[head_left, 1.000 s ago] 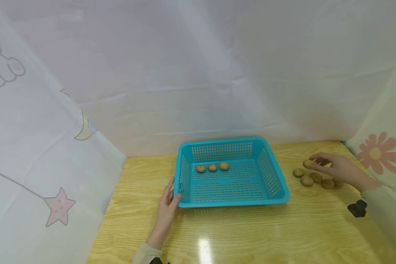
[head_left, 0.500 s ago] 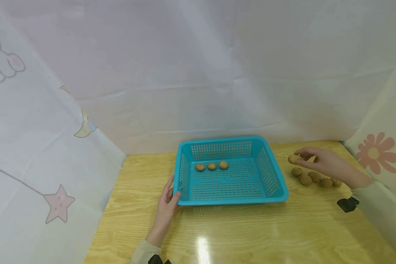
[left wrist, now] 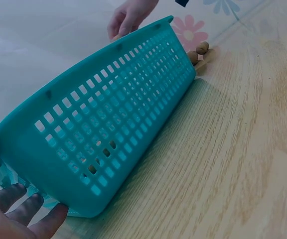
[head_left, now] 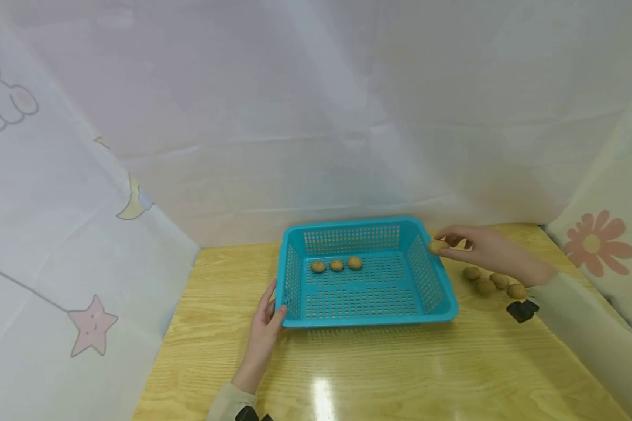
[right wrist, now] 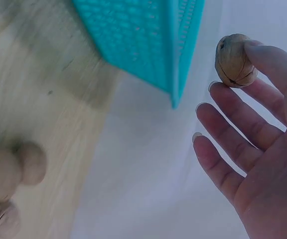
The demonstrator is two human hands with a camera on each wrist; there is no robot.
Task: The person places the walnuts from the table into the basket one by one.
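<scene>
My right hand (head_left: 476,248) pinches a walnut (right wrist: 235,60) between thumb and fingertips, just by the right rim of a turquoise plastic basket (head_left: 358,323). In the right wrist view the other fingers spread loosely, touching nothing else. My left hand (head_left: 265,327) grips the basket's left side, thumb over the rim; the left wrist view shows its fingertips (left wrist: 33,201) against the outer wall. Three walnuts (head_left: 336,265) lie in a row in the basket, towards the back left. Several more walnuts (head_left: 485,286) sit on the table right of the basket, partly under my right forearm.
The wood-grain table (head_left: 379,374) carries the basket and loose walnuts. A pale sheet (head_left: 316,117) hangs behind the table, and printed sheets with a star (head_left: 93,324) and a flower (head_left: 599,242) hang at the sides.
My right hand has lifted the walnut from the loose group and carried it left to the basket's right rim. My left hand stays on the basket, which looks nearly unmoved.
</scene>
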